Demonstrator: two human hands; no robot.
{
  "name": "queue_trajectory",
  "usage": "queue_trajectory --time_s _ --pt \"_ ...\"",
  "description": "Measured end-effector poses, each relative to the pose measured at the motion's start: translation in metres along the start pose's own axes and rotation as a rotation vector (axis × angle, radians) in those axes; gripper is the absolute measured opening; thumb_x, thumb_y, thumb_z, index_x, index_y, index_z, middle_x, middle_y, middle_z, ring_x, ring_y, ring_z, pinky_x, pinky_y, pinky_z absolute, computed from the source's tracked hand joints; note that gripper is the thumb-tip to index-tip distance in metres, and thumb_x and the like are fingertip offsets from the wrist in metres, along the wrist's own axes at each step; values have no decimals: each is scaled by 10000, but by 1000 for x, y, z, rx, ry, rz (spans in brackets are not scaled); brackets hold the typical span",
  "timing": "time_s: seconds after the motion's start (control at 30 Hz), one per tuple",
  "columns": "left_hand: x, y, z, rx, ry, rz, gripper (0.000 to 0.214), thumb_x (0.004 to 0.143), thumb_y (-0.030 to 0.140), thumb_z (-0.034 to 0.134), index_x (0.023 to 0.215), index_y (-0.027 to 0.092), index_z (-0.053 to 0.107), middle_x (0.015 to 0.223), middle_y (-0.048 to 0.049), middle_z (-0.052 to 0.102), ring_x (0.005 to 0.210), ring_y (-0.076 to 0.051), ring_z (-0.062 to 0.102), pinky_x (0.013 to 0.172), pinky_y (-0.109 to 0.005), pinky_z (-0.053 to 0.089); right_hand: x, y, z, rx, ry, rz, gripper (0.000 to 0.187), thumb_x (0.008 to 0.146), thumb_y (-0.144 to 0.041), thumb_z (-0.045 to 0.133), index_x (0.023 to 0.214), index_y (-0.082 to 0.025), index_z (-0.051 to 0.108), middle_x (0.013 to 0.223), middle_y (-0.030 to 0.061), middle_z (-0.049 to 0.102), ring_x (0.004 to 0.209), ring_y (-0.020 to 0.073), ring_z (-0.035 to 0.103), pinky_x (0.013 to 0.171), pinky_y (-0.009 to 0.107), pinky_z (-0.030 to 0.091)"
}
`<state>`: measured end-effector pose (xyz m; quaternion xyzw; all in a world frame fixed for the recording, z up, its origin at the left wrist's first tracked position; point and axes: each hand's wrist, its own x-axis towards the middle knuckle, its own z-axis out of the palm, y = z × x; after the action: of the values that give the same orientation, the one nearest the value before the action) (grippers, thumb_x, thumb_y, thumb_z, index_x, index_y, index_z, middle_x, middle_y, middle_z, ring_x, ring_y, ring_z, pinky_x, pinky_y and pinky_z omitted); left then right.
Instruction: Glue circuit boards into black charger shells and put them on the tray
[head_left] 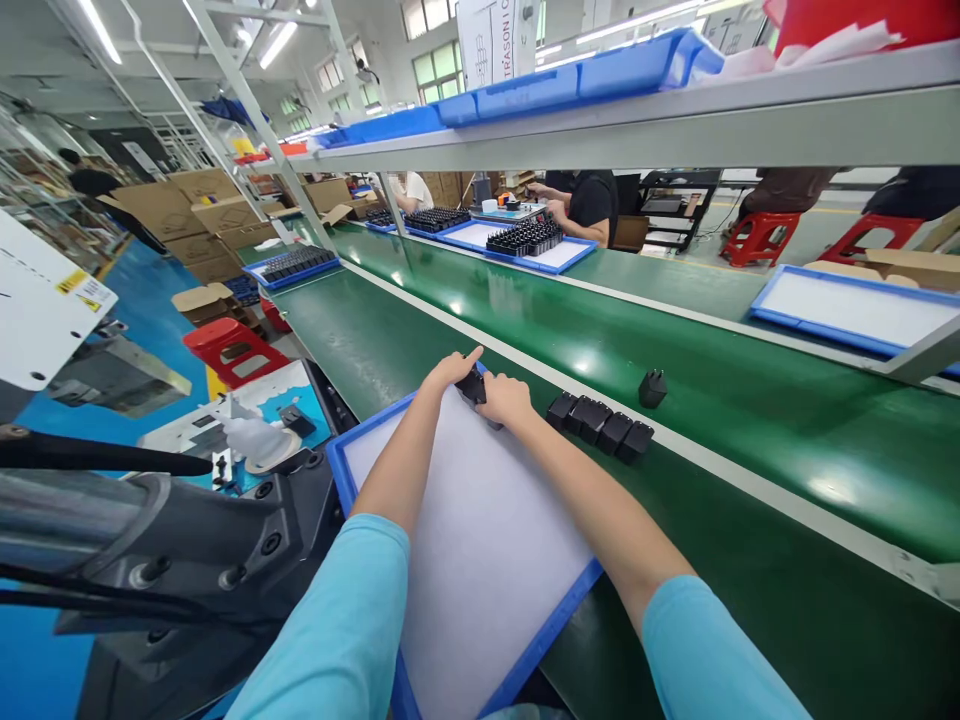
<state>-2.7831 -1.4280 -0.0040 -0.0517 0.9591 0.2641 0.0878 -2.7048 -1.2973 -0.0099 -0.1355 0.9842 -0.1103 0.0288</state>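
Observation:
My left hand and my right hand reach to the far end of a blue-rimmed tray with a white lining. Between them are black plug adapters, pressed from both sides; my fingers hide most of them, so I cannot tell how many. Closed fingers of my right hand grip the near side, while the left hand holds the far side with one finger stretched out. Right of the tray, a row of several black adapters lies on the green bench. A single adapter stands prongs up on the green belt.
A grey machine with a work plate stands close on my left. Overhead runs a shelf with blue trays. Across the belt, a tray of adapters sits near a seated person. Another filled tray lies far left.

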Motion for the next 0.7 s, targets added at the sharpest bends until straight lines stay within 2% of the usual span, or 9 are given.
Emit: queue_trajectory --time_s 0.13,0.23,0.27,0.33,0.4,0.47,0.6,0.63,0.7 --pt "-3 -21 5 -121 -4 30 750 851 703 183 1050 132 626 1186 -133 640 1103 -265 582 889 -309 436 -10 0 7 32 46 8 694 787 -526 509 1359 -187 312 1274 175 499 1184 296 463 826 401 497" --pt "-14 -44 -5 -177 -14 -26 804 812 758 178 968 121 643 1074 -167 676 1009 -285 620 807 -329 474 -26 5 5 61 44 -18 861 725 -678 499 1412 -231 237 1330 146 460 1189 296 447 833 408 501" --pt "-19 -51 -7 -198 -51 -51 830 792 783 170 907 118 654 1017 -179 688 959 -289 635 773 -333 486 -31 9 2 69 46 -30 848 724 -702 478 1405 -249 257 1336 128 460 1192 286 447 846 400 499" --pt "-27 -61 -9 -282 -225 -72 878 755 824 138 789 126 670 949 -177 702 888 -273 646 729 -324 501 -37 24 -8 78 62 -40 761 762 -709 410 1380 -278 302 1343 90 466 1205 252 445 893 369 484" --pt "-31 -63 -5 -365 -425 -45 894 731 847 140 744 139 686 988 -153 704 887 -246 627 719 -298 501 -36 51 -22 71 90 2 661 823 -658 348 1368 -285 321 1355 74 459 1214 222 444 943 344 458" --pt "-31 -61 2 -392 -512 -12 899 722 855 151 760 146 701 1071 -131 688 903 -227 590 710 -277 491 -27 86 -38 38 130 113 597 866 -562 355 1379 -260 310 1380 101 424 1247 244 414 979 376 431" --pt "-26 -54 15 -364 -454 -4 911 719 855 124 811 159 704 1153 -111 656 842 -206 548 657 -272 470 -6 159 -54 -42 143 414 620 864 -478 430 1396 -184 305 1411 204 334 1284 375 352 938 526 423" --pt "-25 -53 16 -356 -441 6 900 724 851 121 824 169 701 1158 -102 654 834 -203 543 651 -273 465 -3 173 -52 -50 116 466 627 854 -485 458 1383 -170 334 1399 219 344 1257 376 389 913 528 440" --pt "-24 -54 17 -336 -418 34 872 739 837 119 838 186 691 1154 -87 654 829 -200 542 647 -273 459 1 192 -43 -58 54 518 570 857 -468 490 1331 -162 410 1341 196 425 1171 311 490 886 488 477"
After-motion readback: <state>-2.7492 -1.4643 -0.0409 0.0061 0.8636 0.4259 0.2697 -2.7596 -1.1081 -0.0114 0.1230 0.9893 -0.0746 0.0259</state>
